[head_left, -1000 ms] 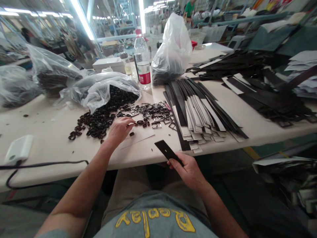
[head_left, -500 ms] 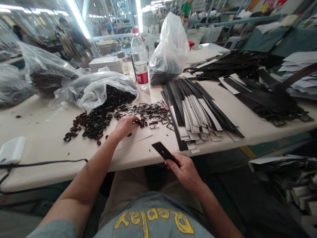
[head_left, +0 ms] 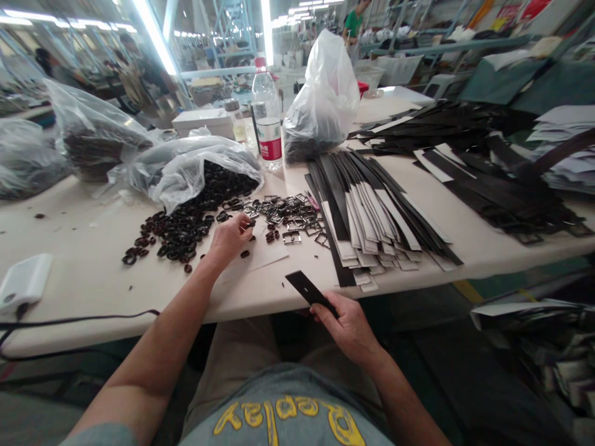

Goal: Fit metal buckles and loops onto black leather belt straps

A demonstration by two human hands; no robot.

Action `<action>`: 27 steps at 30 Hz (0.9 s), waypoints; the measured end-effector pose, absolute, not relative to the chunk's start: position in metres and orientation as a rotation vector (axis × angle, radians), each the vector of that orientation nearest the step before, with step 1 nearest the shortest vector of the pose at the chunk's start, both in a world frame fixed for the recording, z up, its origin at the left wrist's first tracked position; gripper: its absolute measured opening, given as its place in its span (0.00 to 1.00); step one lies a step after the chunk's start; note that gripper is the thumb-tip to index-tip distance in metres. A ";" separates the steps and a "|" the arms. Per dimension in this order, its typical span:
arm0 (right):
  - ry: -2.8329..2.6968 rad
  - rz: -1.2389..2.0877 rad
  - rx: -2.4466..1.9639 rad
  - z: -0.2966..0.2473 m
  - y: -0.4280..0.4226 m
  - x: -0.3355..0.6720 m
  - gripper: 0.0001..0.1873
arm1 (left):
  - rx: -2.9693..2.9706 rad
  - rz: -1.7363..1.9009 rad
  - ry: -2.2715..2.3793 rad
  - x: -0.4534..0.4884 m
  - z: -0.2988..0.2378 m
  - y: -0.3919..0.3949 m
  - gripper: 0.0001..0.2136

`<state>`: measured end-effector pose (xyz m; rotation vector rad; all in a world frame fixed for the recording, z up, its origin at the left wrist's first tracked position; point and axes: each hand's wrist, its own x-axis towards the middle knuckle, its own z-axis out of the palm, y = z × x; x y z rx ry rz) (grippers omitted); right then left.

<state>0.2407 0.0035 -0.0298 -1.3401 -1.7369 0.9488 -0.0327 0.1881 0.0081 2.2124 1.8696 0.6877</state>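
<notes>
My right hand (head_left: 349, 325) grips the near end of a black strap (head_left: 305, 288), holding it just off the front edge of the white table (head_left: 97, 272). My left hand (head_left: 229, 238) rests on the table with its fingers pinched on a small dark loop, beside a spill of dark loops (head_left: 179, 229) and a cluster of metal buckles (head_left: 288, 214). A fanned row of black straps with white undersides (head_left: 372, 214) lies to the right of the buckles.
An open clear bag (head_left: 186, 164) spills the loops. A water bottle (head_left: 267, 114) and a white plastic bag (head_left: 325, 99) stand behind. More straps (head_left: 488, 161) are piled at the right. A white device (head_left: 23, 282) with a black cable (head_left: 79, 319) lies at the left.
My left hand has drawn back slightly from the buckles toward the loops, fingers pinched together. My right hand and its strap have stayed nearly in place.
</notes>
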 end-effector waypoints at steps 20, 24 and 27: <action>-1.740 0.966 -1.376 -0.036 0.004 0.239 0.14 | 2.341 0.656 2.020 -0.046 0.015 0.195 0.10; -1.743 0.957 -1.366 -0.037 0.005 0.239 0.13 | 2.438 0.732 1.828 -0.025 0.016 0.192 0.10; -1.745 0.953 -1.360 -0.037 0.005 0.239 0.13 | 2.454 0.648 1.644 -0.002 0.010 0.191 0.12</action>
